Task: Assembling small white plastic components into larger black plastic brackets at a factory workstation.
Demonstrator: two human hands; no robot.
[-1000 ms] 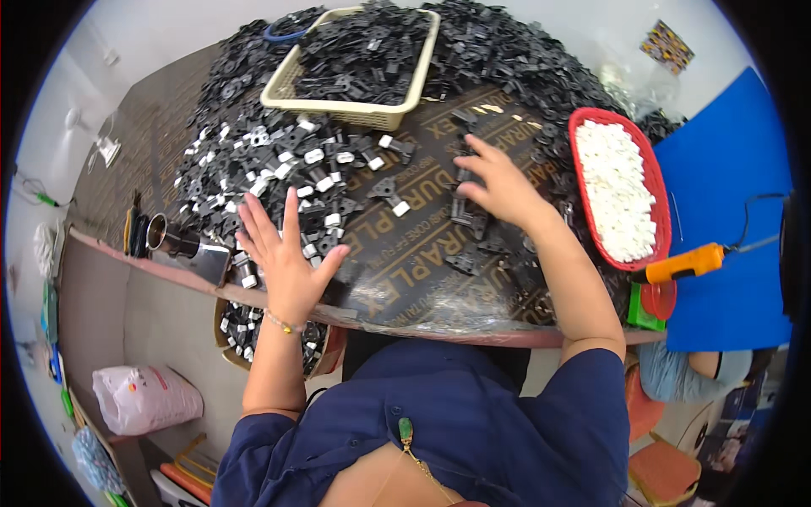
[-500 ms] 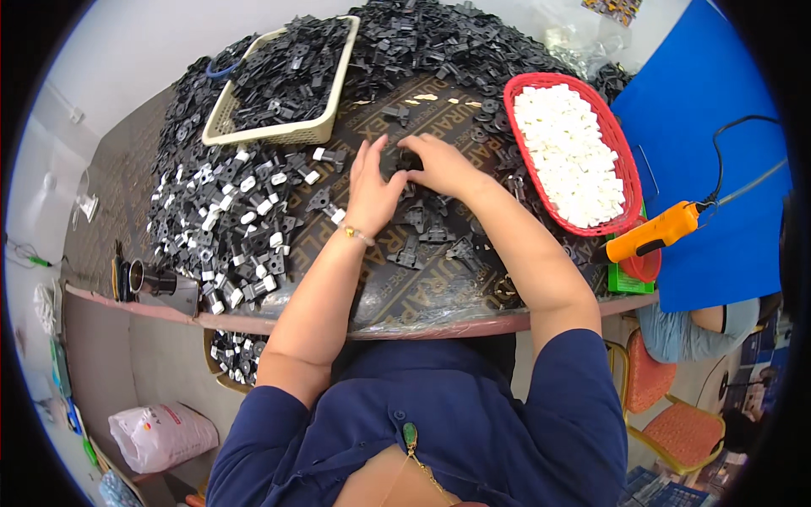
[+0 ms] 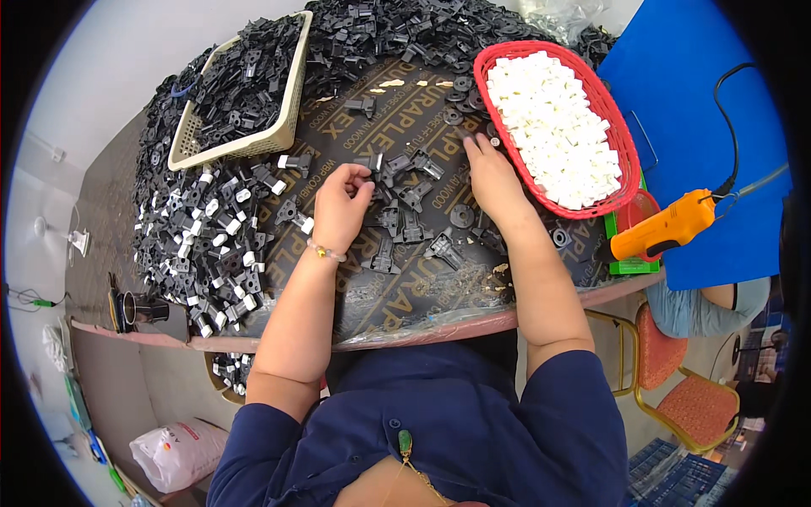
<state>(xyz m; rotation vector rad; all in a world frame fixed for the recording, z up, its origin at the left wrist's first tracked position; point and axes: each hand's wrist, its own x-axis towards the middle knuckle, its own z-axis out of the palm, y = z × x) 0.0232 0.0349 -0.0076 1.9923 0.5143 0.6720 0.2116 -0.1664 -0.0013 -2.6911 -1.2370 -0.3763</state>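
My left hand (image 3: 340, 207) is closed, its fingertips pinching a black plastic part (image 3: 370, 162) just above the table. Out to the right is my right hand (image 3: 497, 179), its fingers stretched forward beside the red basket and touching or just above the table; its fingertips are slightly blurred. Near those fingertips lie several black discs (image 3: 462, 100). Between my hands several loose black plastic parts (image 3: 414, 196) are spread on the table. The red basket (image 3: 623, 133) holds many small white pieces (image 3: 553, 127).
A cream basket (image 3: 291, 110) of black parts stands far left, before a heap of black parts (image 3: 405, 34). Black parts with white ends (image 3: 211, 237) are piled at left. An orange corded power tool (image 3: 663, 226) lies right, by a blue panel (image 3: 701, 127).
My hands were together over the middle of the table and have moved apart. The left drew back leftward with the black part; the right moved right toward the discs. The view has shifted slightly.
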